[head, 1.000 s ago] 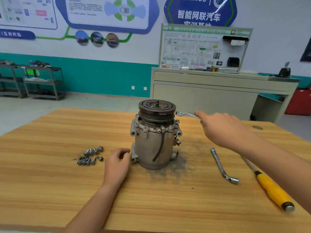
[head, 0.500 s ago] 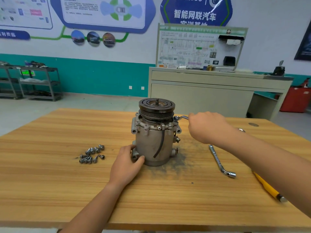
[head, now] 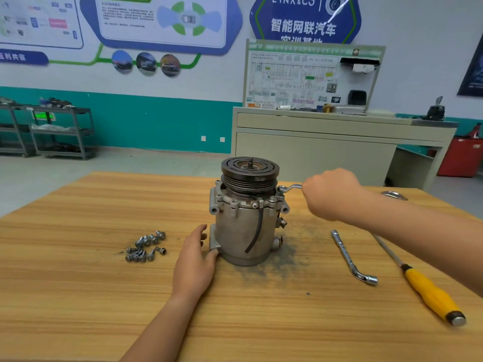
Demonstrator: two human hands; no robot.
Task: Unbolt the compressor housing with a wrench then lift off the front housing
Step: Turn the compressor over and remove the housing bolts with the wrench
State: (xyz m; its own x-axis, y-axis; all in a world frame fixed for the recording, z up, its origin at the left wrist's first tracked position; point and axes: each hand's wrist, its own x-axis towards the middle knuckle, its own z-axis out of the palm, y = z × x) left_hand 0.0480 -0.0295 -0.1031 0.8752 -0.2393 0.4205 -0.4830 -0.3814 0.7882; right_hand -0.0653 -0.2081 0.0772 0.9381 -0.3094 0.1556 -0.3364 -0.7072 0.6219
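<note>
On a wooden table (head: pixel 78 296), the left hand (head: pixel 194 259) lies with relaxed fingers against the base of the upright compressor (head: pixel 243 231) at mid-table. Loose bolts (head: pixel 146 246) lie to its left, and an L-shaped socket wrench (head: pixel 347 254) and a yellow-handled screwdriver (head: pixel 431 293) to its right. Behind, the right hand (head: pixel 330 194) is fisted around a wrench (head: pixel 288 188), ring end at the front housing (head: pixel 235 202) flange.

Bright, even light; wide-angle edge distortion
</note>
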